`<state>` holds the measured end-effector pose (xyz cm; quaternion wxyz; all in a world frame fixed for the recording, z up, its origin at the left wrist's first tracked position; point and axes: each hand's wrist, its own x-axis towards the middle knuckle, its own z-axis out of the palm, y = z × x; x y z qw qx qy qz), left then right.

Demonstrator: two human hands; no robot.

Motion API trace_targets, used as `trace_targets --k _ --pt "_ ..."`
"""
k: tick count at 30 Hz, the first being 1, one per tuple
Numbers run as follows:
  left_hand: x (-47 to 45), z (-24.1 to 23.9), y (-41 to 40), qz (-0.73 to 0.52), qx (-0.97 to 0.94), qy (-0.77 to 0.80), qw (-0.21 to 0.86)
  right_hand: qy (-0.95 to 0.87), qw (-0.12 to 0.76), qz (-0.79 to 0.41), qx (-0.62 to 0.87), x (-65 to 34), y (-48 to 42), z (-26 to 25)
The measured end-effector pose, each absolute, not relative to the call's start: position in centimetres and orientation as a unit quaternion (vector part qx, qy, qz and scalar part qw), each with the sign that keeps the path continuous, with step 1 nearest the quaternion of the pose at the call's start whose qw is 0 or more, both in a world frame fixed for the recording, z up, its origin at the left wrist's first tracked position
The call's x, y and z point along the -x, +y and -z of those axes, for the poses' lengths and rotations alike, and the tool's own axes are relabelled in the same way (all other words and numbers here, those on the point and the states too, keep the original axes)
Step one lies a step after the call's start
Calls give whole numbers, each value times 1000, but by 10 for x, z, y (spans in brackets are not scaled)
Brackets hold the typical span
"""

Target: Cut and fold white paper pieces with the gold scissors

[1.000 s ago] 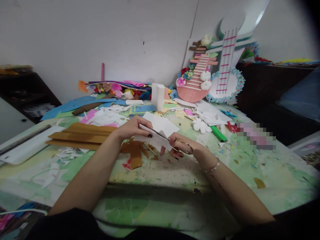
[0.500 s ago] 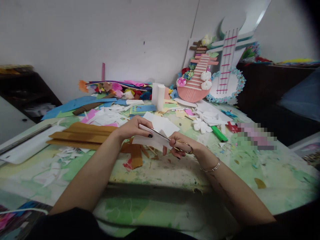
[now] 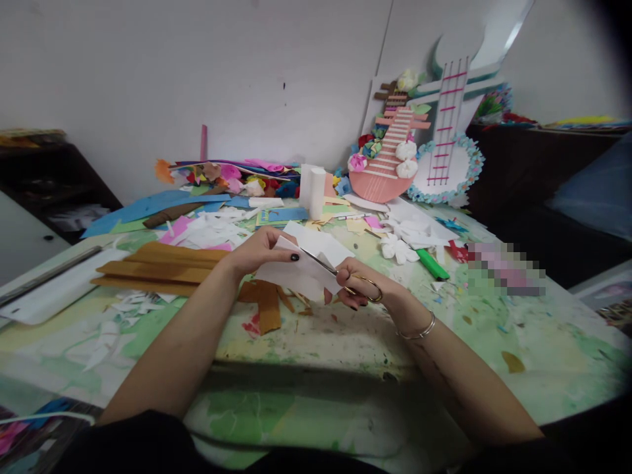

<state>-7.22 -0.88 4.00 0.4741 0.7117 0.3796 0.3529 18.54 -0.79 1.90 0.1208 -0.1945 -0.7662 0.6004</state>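
Two bare hands are raised at the centre of the frame, and between them a thin, pale white paper piece [image 3: 291, 275] is held up, tilted, above the table. By the left hand [image 3: 259, 251] its upper-left part is pinched, dark-nailed thumb laid on top. And now the slim metal scissors with gold loop handles [image 3: 320, 263]: they are gripped in the right hand [image 3: 363, 280], fingers wrapped about the loops, long axis slanted from lower right to upper left, blades set along the paper's upper-right edge, tips aimed close beside the left thumb. Whether the blades are parted cannot be told. The right forearm is angled in from the lower right; below the paper, brown paper scraps [image 3: 269, 315] are strewn.
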Motion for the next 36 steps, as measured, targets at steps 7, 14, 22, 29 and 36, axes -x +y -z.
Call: trace_targets --k 7,14,22,29,36 --pt "72 -37 -7 -370 -721 368 456 -790 137 -573 169 -184 -11 -23" --pt "67 -37 -7 -327 -744 375 446 -799 124 -560 180 -181 -17 -32" --pt "60 -39 -11 -311 -751 369 451 -798 158 -560 157 -181 -14 -24" --pt "64 -37 -7 -308 -755 370 446 -780 133 -580 193 -183 -5 -12" --pt "64 -37 -7 -303 -763 370 435 -785 134 -570 203 -183 -7 -14"
